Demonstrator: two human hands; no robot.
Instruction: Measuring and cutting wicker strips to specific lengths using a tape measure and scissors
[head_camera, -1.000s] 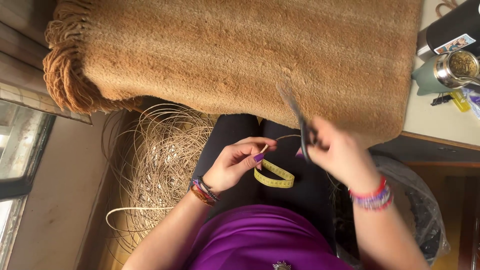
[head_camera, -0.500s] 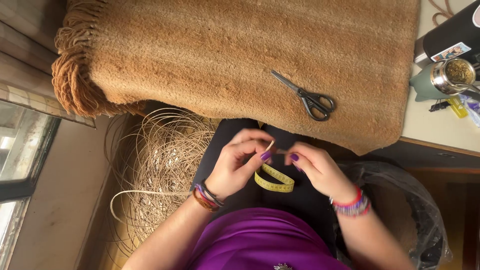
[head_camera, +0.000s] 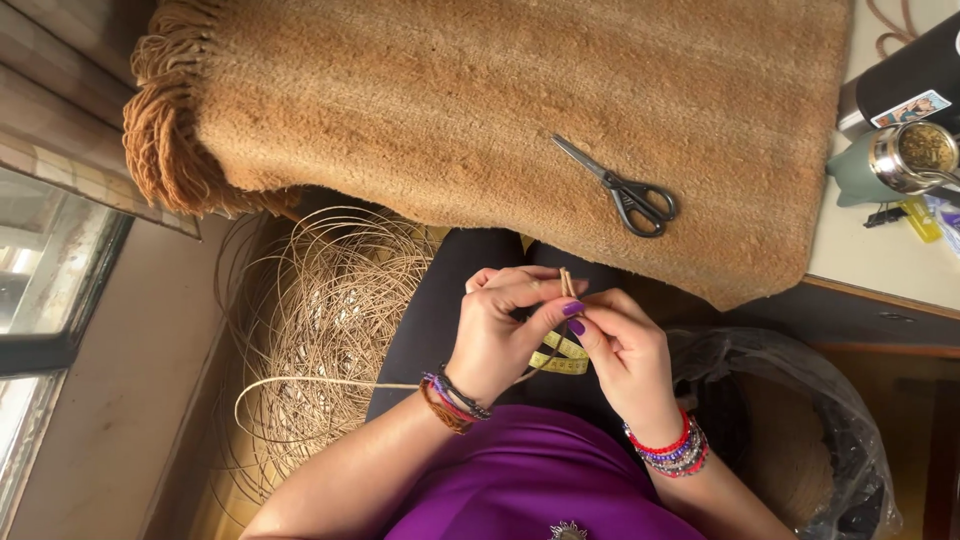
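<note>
My left hand (head_camera: 505, 330) and my right hand (head_camera: 625, 345) meet over my lap, fingertips pinched together on the ends of thin tan cane strands (head_camera: 566, 283) that stick up between them. A yellow measuring tape (head_camera: 560, 357) lies looped on my lap just under the hands. One long cane strand (head_camera: 320, 385) runs from my left wrist out to the left. Black-handled scissors (head_camera: 620, 190) lie shut on the brown woven mat (head_camera: 500, 120), beyond my hands and apart from them.
A tangled coil of cane (head_camera: 330, 320) lies on the floor at my left. A black plastic bag (head_camera: 800, 420) sits at my right. On the table's right edge stand a green metal cup (head_camera: 895, 160), a dark bottle (head_camera: 905, 85) and a small yellow item (head_camera: 920, 220). A window frame (head_camera: 60, 300) is at far left.
A second ago my right hand held the scissors over the mat. It has laid them down there and come back to join the left hand on the cane ends.
</note>
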